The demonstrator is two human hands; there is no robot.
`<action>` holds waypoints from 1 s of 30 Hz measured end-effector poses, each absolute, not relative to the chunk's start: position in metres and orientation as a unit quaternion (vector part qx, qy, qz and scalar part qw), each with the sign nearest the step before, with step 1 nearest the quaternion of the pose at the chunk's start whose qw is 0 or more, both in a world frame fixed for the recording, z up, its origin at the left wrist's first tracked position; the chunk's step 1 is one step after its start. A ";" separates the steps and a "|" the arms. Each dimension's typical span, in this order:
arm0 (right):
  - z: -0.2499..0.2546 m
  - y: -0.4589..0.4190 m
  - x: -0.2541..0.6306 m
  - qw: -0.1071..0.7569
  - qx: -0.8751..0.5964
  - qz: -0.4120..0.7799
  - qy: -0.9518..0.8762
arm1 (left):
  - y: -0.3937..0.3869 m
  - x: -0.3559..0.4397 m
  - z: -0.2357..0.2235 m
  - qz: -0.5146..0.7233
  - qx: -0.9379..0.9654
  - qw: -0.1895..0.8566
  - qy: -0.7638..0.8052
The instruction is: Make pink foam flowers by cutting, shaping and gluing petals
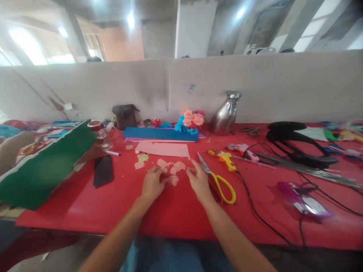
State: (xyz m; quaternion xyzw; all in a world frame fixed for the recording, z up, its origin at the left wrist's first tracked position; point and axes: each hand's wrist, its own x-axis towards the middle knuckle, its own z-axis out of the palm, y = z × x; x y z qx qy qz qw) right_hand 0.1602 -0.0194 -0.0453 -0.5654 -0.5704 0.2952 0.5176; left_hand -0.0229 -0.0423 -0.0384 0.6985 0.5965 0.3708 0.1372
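Note:
Small cut pieces of pink paper (173,171) lie loosely between my two hands on the red tabletop. My left hand (151,185) rests at their left side with its fingers curled and closed. A curved pink paper petal (172,180) shows at its thumb tip, apparently gripped there. On the right side, my right hand (198,180) has thumb and index finger apart, touching the edge of another pink paper petal (180,166). Scissors with yellow handles (224,187) lie half open beside my right hand. Behind the pieces is a pink paper strip (163,149).
A phone (103,171) and green board (51,166) are at left. Blue paper sheets (159,134), paper flowers (193,119) and a steel flask (227,113) stand behind. To the right are a yellow glue gun (227,159), cords, a purple device (304,200) and a black strap (300,145).

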 end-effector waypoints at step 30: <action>-0.021 -0.076 0.149 0.336 -0.517 0.317 -0.721 | -0.071 -0.010 -0.030 0.366 0.747 0.256 0.492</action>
